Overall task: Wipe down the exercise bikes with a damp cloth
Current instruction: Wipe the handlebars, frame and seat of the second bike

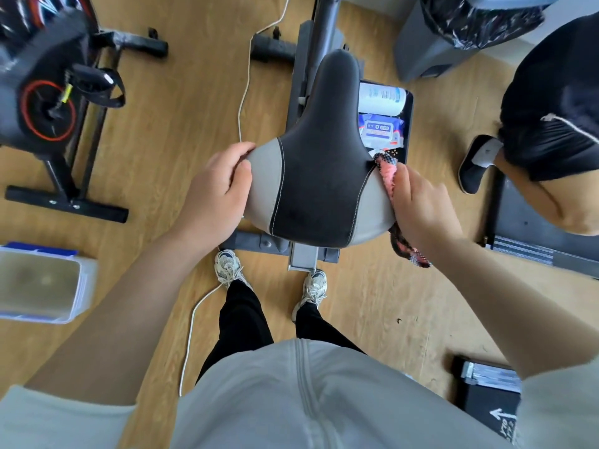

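Directly below me is the black and grey saddle (319, 170) of an exercise bike, its grey frame (312, 43) running away from me. My left hand (217, 192) grips the saddle's left grey side. Against the saddle's right grey edge my right hand (418, 205) presses a pink and black patterned cloth (389, 176). The cloth's tail hangs below my wrist.
A second black bike with a red-ringed flywheel (48, 111) stands at the left. A black tray (409, 124) beside the saddle holds a wipes pack (381, 129) and a white bottle (382, 98). Another person (551, 118) crouches at the right. A white cable (246, 76) crosses the wooden floor. A plastic tub (39, 286) sits at the lower left.
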